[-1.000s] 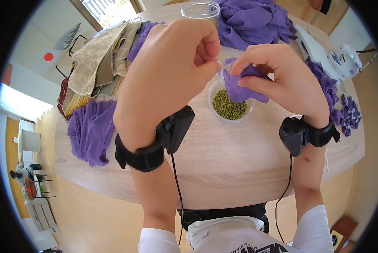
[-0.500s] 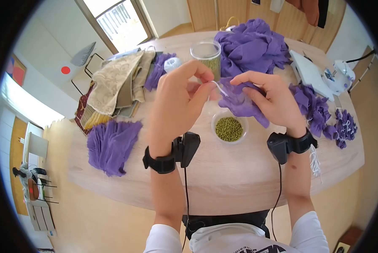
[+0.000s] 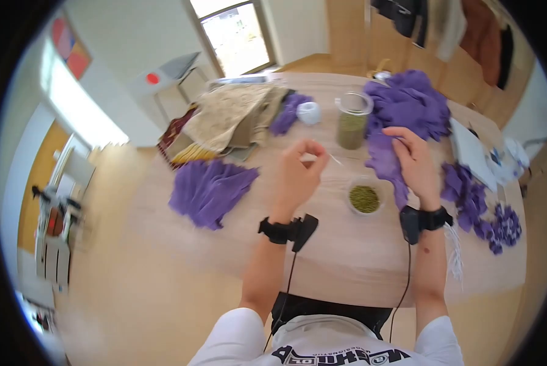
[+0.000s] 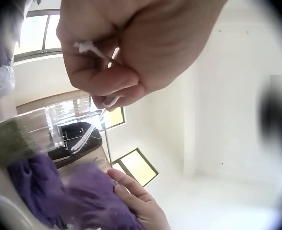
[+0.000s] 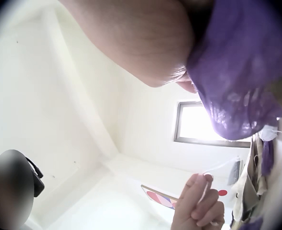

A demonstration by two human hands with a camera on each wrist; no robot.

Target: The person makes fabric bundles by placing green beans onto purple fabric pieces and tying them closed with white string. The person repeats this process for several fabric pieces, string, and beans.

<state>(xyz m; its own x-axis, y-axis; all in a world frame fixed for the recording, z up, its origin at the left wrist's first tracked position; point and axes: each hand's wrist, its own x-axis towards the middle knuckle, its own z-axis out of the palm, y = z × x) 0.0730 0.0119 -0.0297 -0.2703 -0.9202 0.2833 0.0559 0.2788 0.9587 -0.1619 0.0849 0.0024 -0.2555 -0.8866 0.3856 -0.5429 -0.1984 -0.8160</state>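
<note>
My left hand (image 3: 299,180) pinches a thin white string (image 4: 86,136) between thumb and fingertips, and a frayed tuft of it pokes out by the palm. To the right, my right hand (image 3: 417,168) grips a piece of thin purple cloth (image 3: 382,152) by its edge, the rest hanging down. A wide gap separates string and cloth. Glossy folds show on the cloth (image 5: 241,108) in the right wrist view. Between the hands on the table stands a small clear bowl (image 3: 364,214) of green beans (image 3: 365,198).
Behind the bowl stands a clear jar (image 3: 351,129) of green beans, beside a big purple cloth heap (image 3: 410,104). Fabric samples (image 3: 227,119), a ball of white string (image 3: 309,113) and a pleated purple cloth (image 3: 212,192) lie left. Purple bundles (image 3: 505,229) and a white machine (image 3: 510,158) are right.
My hands have moved apart and lower, and the white string, earlier right at the purple cloth, is now away from it. The head view has shifted, showing more of the room.
</note>
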